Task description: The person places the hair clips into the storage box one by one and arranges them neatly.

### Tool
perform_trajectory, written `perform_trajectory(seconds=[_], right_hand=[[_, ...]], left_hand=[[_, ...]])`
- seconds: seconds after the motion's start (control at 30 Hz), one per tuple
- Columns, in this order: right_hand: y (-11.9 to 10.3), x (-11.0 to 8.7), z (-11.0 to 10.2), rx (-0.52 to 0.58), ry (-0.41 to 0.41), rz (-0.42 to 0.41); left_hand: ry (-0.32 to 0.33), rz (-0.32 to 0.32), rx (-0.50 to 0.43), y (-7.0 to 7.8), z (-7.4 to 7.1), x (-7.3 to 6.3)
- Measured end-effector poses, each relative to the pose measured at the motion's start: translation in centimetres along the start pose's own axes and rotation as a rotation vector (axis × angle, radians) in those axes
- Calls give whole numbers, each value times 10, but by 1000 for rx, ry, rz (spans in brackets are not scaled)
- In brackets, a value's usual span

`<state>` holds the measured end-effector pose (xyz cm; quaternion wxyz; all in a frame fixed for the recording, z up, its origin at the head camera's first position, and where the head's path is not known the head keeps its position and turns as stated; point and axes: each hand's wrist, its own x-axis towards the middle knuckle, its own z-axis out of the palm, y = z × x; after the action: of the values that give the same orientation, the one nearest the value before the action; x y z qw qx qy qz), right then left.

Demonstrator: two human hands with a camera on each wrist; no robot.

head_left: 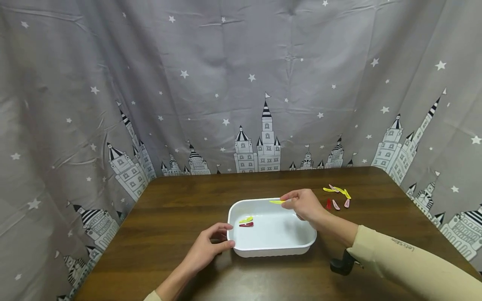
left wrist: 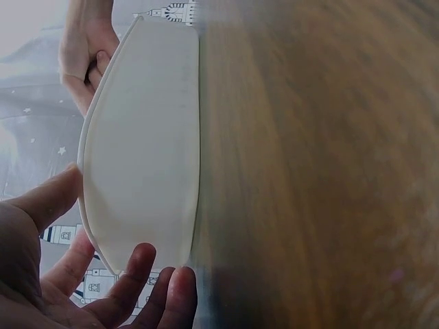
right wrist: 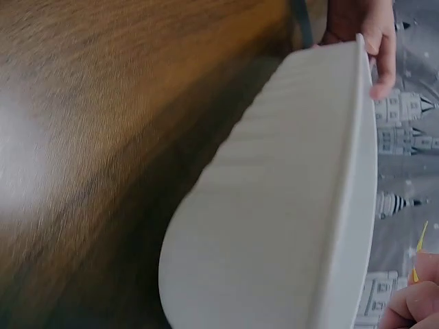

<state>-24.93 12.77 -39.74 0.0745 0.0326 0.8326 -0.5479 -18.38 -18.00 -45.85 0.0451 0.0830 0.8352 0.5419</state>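
Note:
A white plastic basin (head_left: 275,252) stands on the table, a yellow hair clip (head_left: 246,219) and a dark red hair clip (head_left: 246,224) lying inside towards its left end. My left hand (head_left: 208,244) holds that end by the rim, thumb and index finger set apart; other fingers (left wrist: 140,257) lie along the outer wall. Over the basin's far right part, my right hand (head_left: 304,205) pinches another yellow hair clip (head_left: 276,202) by one end. The right wrist view catches only a bit of this yellow clip (right wrist: 422,236) beside the fingertips (right wrist: 415,301).
Right of the basin lies a loose group of hair clips: several yellow ones (head_left: 347,194), pink ones (head_left: 336,205) and a red one (head_left: 329,204). A black object (head_left: 342,264) shows below the right sleeve. Behind the brown table (head_left: 180,200) hangs a grey curtain (head_left: 211,54).

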Motion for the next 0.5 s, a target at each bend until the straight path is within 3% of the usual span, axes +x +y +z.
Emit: perform_trajectory(seconds=[0.5], right_hand=[[5, -1, 45, 10, -58, -34]], left_hand=[[-2, 5, -15, 2, 0, 0]])
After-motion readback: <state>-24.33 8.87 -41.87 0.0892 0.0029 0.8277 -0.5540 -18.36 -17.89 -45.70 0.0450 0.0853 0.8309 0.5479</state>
